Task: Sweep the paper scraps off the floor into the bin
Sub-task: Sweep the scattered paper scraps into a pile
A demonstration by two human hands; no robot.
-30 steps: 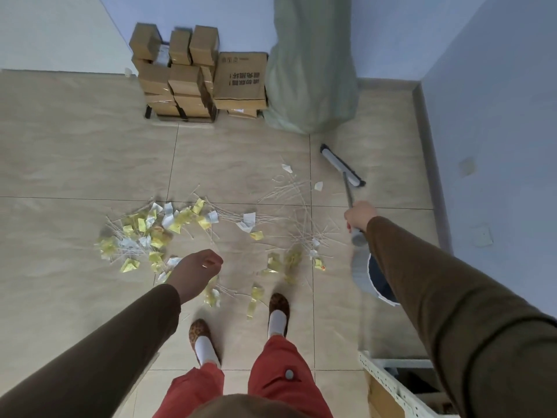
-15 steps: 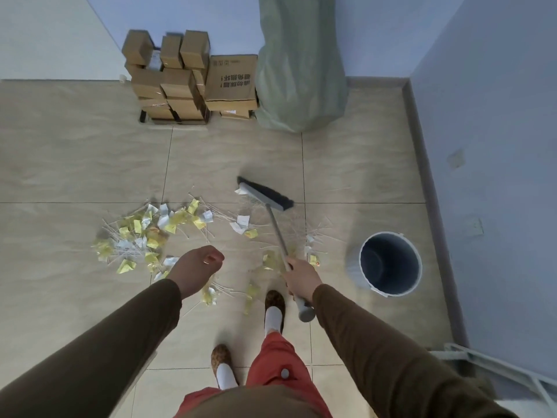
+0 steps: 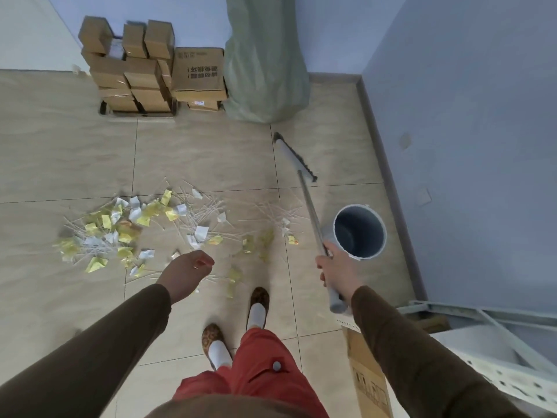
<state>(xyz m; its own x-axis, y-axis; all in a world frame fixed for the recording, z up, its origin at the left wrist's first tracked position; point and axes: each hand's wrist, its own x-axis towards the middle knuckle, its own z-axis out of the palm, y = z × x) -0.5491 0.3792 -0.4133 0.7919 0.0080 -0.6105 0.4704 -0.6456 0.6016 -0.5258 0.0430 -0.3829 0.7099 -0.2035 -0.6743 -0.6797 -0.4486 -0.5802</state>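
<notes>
One broom (image 3: 304,188) and one grey bin (image 3: 360,230) are in use; the paper scraps (image 3: 120,227), yellow and white and mixed with thin pale sticks, are too many to count. They lie in one dense heap on the floor (image 3: 196,152) to the left and in a thinner scatter running right toward the bin, with a few pieces just ahead of the person's two feet. The right hand (image 3: 339,270) grips the broom's grey handle near its upper end; the left hand (image 3: 188,271) hangs over the scraps with fingers curled, holding nothing that can be seen.

The bin stands upright near the right wall, just beside the broom handle and the right hand. The broom head rests on bare tile between the green sack (image 3: 265,64) and the bin, beyond the scraps. A stack of cardboard boxes (image 3: 150,70) lines the far wall left of the sack. Open tile lies between the boxes and the scraps; a metal rack (image 3: 497,351) and a flat carton (image 3: 367,375) crowd the near right corner.

Half a second ago the broom head lay among the middle scraps; it has swung out to the right and farther away.
</notes>
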